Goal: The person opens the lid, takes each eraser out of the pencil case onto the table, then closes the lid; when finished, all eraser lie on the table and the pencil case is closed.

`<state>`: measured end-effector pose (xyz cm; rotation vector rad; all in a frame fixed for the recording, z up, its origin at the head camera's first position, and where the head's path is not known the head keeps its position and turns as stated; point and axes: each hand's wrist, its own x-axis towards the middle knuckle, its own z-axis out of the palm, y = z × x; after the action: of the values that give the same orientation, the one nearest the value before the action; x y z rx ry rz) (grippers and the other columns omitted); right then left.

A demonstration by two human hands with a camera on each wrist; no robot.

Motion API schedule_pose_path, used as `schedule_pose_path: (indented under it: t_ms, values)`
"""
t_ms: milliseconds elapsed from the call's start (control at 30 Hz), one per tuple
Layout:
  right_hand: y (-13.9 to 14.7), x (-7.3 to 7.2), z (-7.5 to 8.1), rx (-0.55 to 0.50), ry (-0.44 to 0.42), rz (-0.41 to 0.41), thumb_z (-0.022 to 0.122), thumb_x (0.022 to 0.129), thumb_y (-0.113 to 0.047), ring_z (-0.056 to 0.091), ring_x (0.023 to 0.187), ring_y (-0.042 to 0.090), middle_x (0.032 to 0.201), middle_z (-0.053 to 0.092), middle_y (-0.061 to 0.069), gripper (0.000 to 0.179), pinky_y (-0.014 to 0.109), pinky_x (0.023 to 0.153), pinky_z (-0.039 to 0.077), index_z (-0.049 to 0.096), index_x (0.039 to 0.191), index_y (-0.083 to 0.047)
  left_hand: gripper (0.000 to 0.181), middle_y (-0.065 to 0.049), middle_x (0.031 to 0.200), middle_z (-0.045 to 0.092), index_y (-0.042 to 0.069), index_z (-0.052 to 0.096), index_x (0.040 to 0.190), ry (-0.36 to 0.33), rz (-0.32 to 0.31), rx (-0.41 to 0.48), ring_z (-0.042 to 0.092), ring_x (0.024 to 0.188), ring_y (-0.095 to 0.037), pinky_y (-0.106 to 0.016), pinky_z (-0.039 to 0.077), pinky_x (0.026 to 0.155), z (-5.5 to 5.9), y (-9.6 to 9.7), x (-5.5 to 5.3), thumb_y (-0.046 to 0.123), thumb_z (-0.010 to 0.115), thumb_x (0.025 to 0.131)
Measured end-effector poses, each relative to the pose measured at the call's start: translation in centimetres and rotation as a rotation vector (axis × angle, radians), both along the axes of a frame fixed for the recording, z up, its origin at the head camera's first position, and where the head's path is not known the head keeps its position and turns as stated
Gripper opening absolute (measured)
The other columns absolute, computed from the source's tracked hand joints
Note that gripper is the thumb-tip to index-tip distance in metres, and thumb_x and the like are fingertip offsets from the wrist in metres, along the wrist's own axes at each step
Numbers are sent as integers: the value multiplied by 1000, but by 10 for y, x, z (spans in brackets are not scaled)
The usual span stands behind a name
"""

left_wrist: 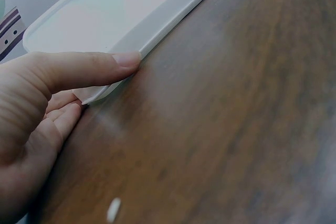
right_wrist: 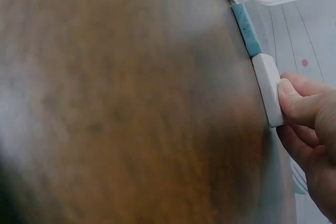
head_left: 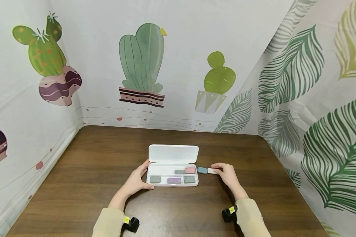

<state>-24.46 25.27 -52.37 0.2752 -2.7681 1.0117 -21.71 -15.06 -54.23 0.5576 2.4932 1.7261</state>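
OK, L hand [head_left: 135,180] spans the left end of the white hinged-lid case [head_left: 160,169], gripping btwn thumb (front) & fingers (back corner); lid's up, case sits on the wood-grain table [head_left: 172,210]. R hand [head_left: 226,175] pinches a white block [right_wrist: 268,90] just off the case's right side, w/ a blue block [right_wrist: 245,30] end to end btwn it & the case. R wrist view adds the white block's thickness & the thumb tip against it. Contents are head view only: back grey block [head_left: 179,171] & pink block [head_left: 190,170] adjoining; in front, L to R, left grey block [head_left: 155,179], purple block [head_left: 174,180], right grey block [head_left: 189,179]. L wrist view alone shows a small pale streak [left_wrist: 113,210] on the wood, ID unclear.
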Motion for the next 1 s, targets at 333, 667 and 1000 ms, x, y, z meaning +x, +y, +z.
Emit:
schedule_pose_path:
  t_ms: [333,667,1000]
  values:
    - [1,-1,-1,-4,-1,-29,72,84,-5,70,96,29,94,76,10,12,45,84,57,76,95,-4,114,-33,151,32,-13,20,150,-3,-14,14,34,140,-44,-47,31,116,0,0,0,-1,90,60]
    - [-1,-2,1,-8,2,-35,74,83,-4,70,94,28,92,76,10,12,43,83,58,76,95,-3,113,-33,151,32,-13,20,149,4,-15,13,34,140,-45,-48,32,116,-1,0,0,-1,90,61]
    - [-11,-2,9,-77,44,-33,76,81,-2,72,86,26,91,76,11,17,35,77,60,75,98,-1,115,-32,152,32,-12,20,150,-17,-15,13,34,141,-43,-46,31,116,-1,0,-1,-1,90,60]
